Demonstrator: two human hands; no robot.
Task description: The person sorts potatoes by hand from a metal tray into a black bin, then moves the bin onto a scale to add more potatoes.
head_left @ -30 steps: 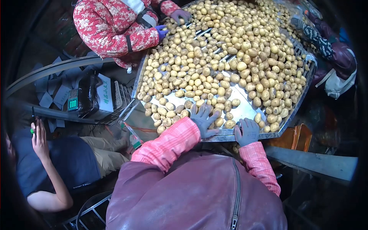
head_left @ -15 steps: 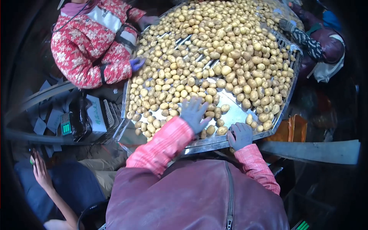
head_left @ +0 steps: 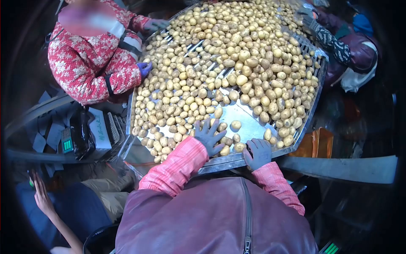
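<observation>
Many yellow-brown potatoes [head_left: 277, 80] cover a metal sorting table [head_left: 237, 113] in front of me. My left hand [head_left: 208, 138], in a grey glove, rests with fingers spread among potatoes close to the near rim. It touches some of them, and any potato under the palm is hidden. My right hand [head_left: 259, 153], also gloved in grey, lies at the near rim with fingers bent and thumb apart. A single potato [head_left: 240, 147] sits just left of it. I cannot see anything held in this hand.
A person in a red patterned jacket [head_left: 91, 63] works at the left side. Another person's patterned sleeve [head_left: 330, 42] reaches in at far right. A white box [head_left: 100, 129] stands at left. A bare forearm [head_left: 67, 226] shows low left. A long pale strip [head_left: 338, 168] extends right.
My left hand has drawn back slightly towards the near rim, and nearby potatoes have shifted. My right hand stays at the rim. The whole view has moved a little.
</observation>
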